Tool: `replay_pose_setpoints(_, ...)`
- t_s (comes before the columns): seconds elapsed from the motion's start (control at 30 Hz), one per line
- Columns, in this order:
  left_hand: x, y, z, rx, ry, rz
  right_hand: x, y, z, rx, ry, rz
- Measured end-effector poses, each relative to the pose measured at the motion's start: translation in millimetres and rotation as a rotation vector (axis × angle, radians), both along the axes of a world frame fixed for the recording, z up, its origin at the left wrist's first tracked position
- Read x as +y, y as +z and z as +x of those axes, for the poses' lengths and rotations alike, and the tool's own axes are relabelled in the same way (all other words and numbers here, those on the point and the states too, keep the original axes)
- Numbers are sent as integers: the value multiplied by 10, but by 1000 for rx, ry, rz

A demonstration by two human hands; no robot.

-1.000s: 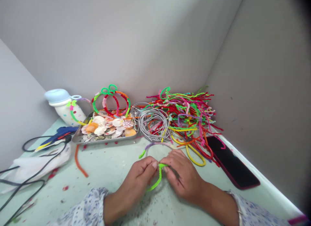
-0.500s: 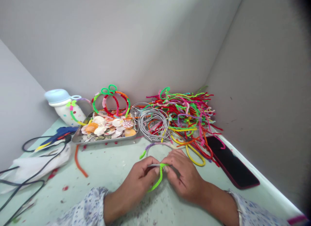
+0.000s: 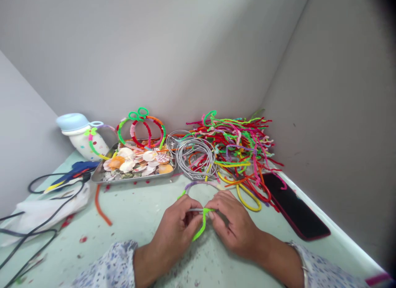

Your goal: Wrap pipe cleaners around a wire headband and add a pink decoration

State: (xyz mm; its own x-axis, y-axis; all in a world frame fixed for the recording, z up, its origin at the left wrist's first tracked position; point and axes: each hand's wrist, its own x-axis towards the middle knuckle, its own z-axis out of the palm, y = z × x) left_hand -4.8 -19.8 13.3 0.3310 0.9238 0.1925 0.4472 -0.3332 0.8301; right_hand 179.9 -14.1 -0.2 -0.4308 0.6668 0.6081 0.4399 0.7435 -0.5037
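Between my two hands, low over the table, is a thin grey wire [image 3: 195, 210] with a bright green pipe cleaner [image 3: 200, 231] wound on it. My left hand [image 3: 177, 224] pinches the wire, its thumb beside the green strand that hangs down. My right hand [image 3: 232, 222] is closed at the spot where the green wraps the wire. Behind the fingers a curved band [image 3: 201, 183] covered in purple and pale pipe cleaner arches over the table; whether it joins the held wire is hidden by my hands.
A metal tray of seashells [image 3: 133, 178] stands at back left, with finished hoops [image 3: 149, 133] and a bottle [image 3: 85, 141] behind. A coil of grey wire [image 3: 181, 166] and a heap of pipe cleaners [image 3: 238, 135] lie centre-back. A phone [image 3: 297, 209] lies right; cables [image 3: 34, 231] left.
My left hand has shifted slightly up, and its thumb lies a little differently by the green strand, whose loose end shows less. My right hand stays in place.
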Motion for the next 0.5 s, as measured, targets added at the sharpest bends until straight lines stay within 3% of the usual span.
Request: replay_pose_setpoints(0.5,-8,-5,-4,-73,24,-21,-6,19,7,-3,51,9)
